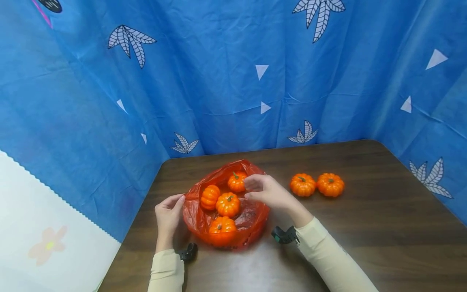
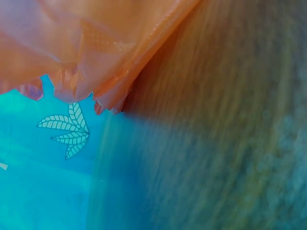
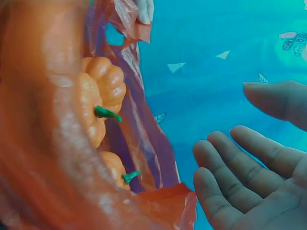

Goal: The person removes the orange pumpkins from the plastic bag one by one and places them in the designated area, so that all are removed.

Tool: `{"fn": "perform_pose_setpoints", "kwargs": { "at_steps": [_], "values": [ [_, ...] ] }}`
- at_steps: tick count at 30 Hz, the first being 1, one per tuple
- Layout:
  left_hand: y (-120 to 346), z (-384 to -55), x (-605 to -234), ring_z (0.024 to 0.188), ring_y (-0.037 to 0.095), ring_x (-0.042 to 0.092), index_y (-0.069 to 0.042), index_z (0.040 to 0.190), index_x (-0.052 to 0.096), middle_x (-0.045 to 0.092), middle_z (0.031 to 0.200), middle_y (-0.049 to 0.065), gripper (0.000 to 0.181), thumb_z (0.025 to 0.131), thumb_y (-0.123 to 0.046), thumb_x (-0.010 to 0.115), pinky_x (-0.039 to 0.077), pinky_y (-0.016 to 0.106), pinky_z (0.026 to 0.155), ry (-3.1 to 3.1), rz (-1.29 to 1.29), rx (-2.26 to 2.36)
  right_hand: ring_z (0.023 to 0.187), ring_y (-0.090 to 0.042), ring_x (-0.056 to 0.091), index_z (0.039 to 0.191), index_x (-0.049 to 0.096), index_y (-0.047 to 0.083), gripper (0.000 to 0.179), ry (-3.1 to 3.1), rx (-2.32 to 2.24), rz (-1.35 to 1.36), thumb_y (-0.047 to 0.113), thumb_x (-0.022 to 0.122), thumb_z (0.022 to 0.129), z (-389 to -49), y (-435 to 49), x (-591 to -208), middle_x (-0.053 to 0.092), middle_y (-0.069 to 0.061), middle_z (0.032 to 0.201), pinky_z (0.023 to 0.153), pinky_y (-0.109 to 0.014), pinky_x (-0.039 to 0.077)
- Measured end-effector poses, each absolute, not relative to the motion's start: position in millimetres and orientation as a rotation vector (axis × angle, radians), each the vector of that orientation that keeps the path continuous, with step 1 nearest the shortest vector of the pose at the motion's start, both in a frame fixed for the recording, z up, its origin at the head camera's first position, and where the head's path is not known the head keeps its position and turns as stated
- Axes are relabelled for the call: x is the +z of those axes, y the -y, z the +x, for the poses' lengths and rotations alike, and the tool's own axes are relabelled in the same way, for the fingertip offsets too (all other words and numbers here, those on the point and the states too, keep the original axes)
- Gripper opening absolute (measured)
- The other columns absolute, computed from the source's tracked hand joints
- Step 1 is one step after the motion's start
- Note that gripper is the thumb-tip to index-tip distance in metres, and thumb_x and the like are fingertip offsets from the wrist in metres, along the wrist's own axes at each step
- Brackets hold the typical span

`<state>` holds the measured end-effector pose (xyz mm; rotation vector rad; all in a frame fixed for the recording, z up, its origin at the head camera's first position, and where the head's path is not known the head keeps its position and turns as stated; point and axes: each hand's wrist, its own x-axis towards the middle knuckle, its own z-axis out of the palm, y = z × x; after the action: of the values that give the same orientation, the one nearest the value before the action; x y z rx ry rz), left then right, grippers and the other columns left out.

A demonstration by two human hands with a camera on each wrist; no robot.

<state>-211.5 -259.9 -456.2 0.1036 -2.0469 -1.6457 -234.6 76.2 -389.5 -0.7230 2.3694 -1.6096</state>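
Plastic at the left rim of the red bag [image 1: 251, 237] is pinched between thumb and finger of the left hand [image 1: 168, 217], left of the frame's centre; we judge this thin hold the weak spot, since slick film could slide free and let that side sag over the opening. The right hand [image 1: 269, 194] hovers over the bag's right side, fingers loosely spread and holding nothing, as we see in the right wrist view; it comes near the bag's edge, though we cannot tell whether it touches; a careless sweep could snag the film and drag the bag askew. Inside, at the centre of the frame, we find a tipped pumpkin [image 1: 210, 197] at left, a middle pumpkin [image 1: 228, 205], a back pumpkin [image 1: 236, 182] just beside the right hand, and a front pumpkin [image 1: 221, 225] partly behind the near wall; being round, these four could roll against a slack side, or out over the low front rim if the bag tips. At right of centre, an inner pumpkin [image 1: 303, 185] and an outer pumpkin [image 1: 330, 185] stand side by side on the brown table [image 1: 346, 239]; a knock from the right sleeve [image 1: 332, 257] could set them rolling, perhaps towards the blue curtain [image 1: 226, 89] along the back.
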Motion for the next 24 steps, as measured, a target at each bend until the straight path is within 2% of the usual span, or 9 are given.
{"fn": "perform_pose_setpoints", "kwargs": {
  "at_steps": [11,14,19,24],
  "values": [
    [249,-198,-435,0.076,0.001,0.067,0.011,0.100,0.073,0.073,0.082,-0.016,0.018,0.092,-0.005,0.070,0.057,0.015,0.074,2.068,0.062,-1.638,0.111,-0.028,0.066,0.125,0.064,0.001,0.035,-2.338,-1.625,-0.748,0.010,0.069,0.092,-256,-57,-379,0.068,-0.016,0.121,0.099,-0.043,0.055],
    [248,-198,-433,0.074,0.001,0.067,0.011,0.098,0.073,0.072,0.080,-0.016,0.016,0.091,-0.002,0.071,0.057,0.015,0.071,2.057,0.059,-1.635,0.109,-0.028,0.066,0.124,0.064,-0.002,0.035,-2.314,-1.656,-0.749,0.010,0.070,0.092,-261,-51,-382,0.069,-0.017,0.119,0.099,-0.042,0.055],
    [248,-200,-437,0.070,0.000,0.066,0.015,0.096,0.072,0.072,0.078,-0.014,0.015,0.090,0.002,0.070,0.056,0.015,0.065,2.032,0.029,-1.626,0.108,-0.027,0.065,0.123,0.064,-0.002,0.035,-2.266,-1.659,-0.762,0.009,0.071,0.091,-267,-42,-388,0.070,-0.016,0.116,0.099,-0.040,0.055],
    [255,-209,-452,0.070,0.001,0.068,0.013,0.098,0.073,0.073,0.078,-0.017,0.017,0.091,-0.002,0.071,0.057,0.017,0.065,2.026,0.064,-1.670,0.109,-0.026,0.065,0.124,0.064,-0.001,0.035,-2.223,-1.631,-0.761,0.010,0.071,0.091,-272,-35,-396,0.070,-0.016,0.117,0.094,-0.037,0.057]
  ]
}}
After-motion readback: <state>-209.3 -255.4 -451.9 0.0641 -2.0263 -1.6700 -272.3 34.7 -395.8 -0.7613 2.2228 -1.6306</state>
